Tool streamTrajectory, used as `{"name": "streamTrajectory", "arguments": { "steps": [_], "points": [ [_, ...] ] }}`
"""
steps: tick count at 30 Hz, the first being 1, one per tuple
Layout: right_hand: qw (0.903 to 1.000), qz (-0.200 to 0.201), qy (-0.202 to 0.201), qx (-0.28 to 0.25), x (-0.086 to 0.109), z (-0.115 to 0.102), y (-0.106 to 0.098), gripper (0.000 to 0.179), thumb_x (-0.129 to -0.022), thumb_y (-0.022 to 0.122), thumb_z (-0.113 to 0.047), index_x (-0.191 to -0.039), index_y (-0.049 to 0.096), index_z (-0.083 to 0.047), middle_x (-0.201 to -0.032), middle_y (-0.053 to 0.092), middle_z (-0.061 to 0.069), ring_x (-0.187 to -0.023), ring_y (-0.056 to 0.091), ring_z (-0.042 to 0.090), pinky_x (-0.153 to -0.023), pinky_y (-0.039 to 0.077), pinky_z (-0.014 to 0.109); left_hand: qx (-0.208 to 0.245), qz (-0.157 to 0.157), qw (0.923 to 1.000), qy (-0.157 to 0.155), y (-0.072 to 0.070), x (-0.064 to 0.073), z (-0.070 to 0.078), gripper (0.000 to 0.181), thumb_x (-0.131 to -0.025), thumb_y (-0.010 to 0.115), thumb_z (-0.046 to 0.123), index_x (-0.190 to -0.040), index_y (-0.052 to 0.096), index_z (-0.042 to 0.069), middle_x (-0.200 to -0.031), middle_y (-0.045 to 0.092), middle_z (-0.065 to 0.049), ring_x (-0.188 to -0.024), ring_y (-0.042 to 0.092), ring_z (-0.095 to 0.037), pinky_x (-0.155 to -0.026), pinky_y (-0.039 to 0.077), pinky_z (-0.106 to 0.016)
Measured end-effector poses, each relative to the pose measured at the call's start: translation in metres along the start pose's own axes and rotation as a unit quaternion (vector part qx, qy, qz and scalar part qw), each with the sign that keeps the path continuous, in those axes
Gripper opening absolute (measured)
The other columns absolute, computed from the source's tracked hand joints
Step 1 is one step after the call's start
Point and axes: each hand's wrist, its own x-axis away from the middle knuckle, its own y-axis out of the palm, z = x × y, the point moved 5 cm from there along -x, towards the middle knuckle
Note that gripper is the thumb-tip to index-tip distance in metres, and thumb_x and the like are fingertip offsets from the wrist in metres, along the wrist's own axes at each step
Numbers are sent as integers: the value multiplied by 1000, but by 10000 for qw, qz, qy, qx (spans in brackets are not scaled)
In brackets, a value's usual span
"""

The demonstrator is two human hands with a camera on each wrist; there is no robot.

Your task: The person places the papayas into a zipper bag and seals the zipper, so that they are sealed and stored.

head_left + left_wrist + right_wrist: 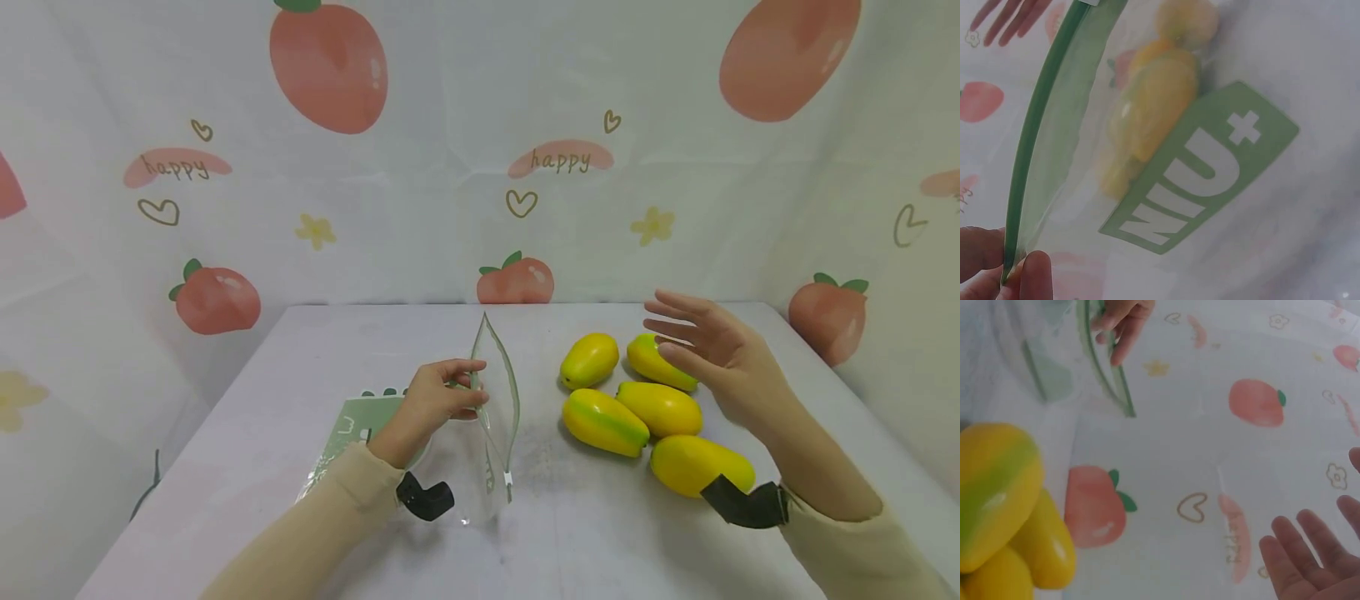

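Observation:
My left hand (442, 396) pinches the green-edged mouth of a clear zip bag (498, 417) between thumb and fingers. The bag hangs upright with its mouth parted. In the left wrist view, a green label reading "NIU+" (1204, 169) shows on its side, and yellow fruit shows through the film. My right hand (705, 342) is raised over the right side of the table, fingers extended and holding nothing. Below and beside it lie several yellow mangoes (603, 422) with greenish streaks, grouped close together. The right wrist view shows the mangoes (997, 494) at lower left, apart from the fingers.
A flat green sheet or packet (356, 425) with white markings lies on the white table (570, 542), partly behind the left forearm. A white curtain (420, 217) printed with fruit and hearts stands behind the table. A dark cable (146, 492) hangs at the left edge.

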Motion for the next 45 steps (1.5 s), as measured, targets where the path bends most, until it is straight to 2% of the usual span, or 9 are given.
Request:
{"name": "streamTrajectory", "arguments": {
  "steps": [4,13,16,18,23,26,33,40,45],
  "points": [
    [9989,169,-150,422,15,9,-8,56,-92,53,12,-144,43,-6,-136,55,-9,-119,55,-2,-89,48,9,-3,16,10000,-21,0,-1,-1,44,-78,72,-6,-121,66,1,-88,49,-5,-63,61,-9,-68,61,-33],
    [9973,333,-284,588,45,28,-21,61,-87,51,20,-144,40,1,-138,54,-10,-123,52,-2,-91,45,7,6,6,10000,-22,0,-1,-2,44,-78,73,-5,-121,66,2,-89,50,-6,-64,62,-9,-69,61,-33],
    [9982,286,-383,356,52,33,-25,61,-86,50,23,-143,39,5,-139,54,-8,-124,52,0,-93,45,9,12,13,10000,-7,0,-1,-2,44,-78,73,-5,-121,66,2,-88,50,-5,-64,62,-10,-69,61,-33],
    [9980,286,-386,411,58,37,-27,61,-85,50,24,-142,39,6,-139,54,-8,-123,53,0,-93,45,9,19,7,10000,3,0,-1,-2,44,-78,73,-5,-121,66,2,-87,50,-4,-64,62,-10,-70,61,-33],
    [9938,316,-177,1055,73,48,-31,59,-84,55,22,-139,43,6,-137,54,-12,-118,55,-4,-89,46,7,38,-31,10000,38,1,-2,-2,44,-78,73,-5,-121,66,1,-86,51,-3,-65,62,-9,-70,61,-33],
    [9915,198,-12,1286,81,57,-31,58,-85,57,20,-139,44,4,-136,54,-14,-117,55,-6,-87,47,6,39,-39,10000,50,2,-2,-2,44,-78,73,-5,-121,66,1,-85,51,-2,-65,62,-9,-70,61,-34],
    [9874,-179,318,1541,94,73,-27,47,-88,60,11,-133,51,-1,-131,57,-18,-113,54,-10,-87,45,4,39,8,10000,-1,2,-1,-2,44,-77,73,-6,-120,67,3,-85,51,-2,-65,62,-9,-70,61,-33],
    [9809,-324,660,1798,103,88,-29,35,-88,65,3,-122,59,-4,-121,59,-24,-108,52,-15,-84,44,2,81,36,10000,-30,3,-2,-2,44,-77,72,-7,-119,68,5,-86,50,-3,-66,62,-10,-70,61,-34],
    [9788,-377,693,1889,108,94,-30,35,-86,68,1,-119,61,-3,-118,59,-23,-107,51,-17,-85,42,0,65,11,10000,-9,4,-2,-2,44,-77,72,-7,-119,68,4,-86,50,-3,-65,62,-10,-70,61,-33]
  ]
}}
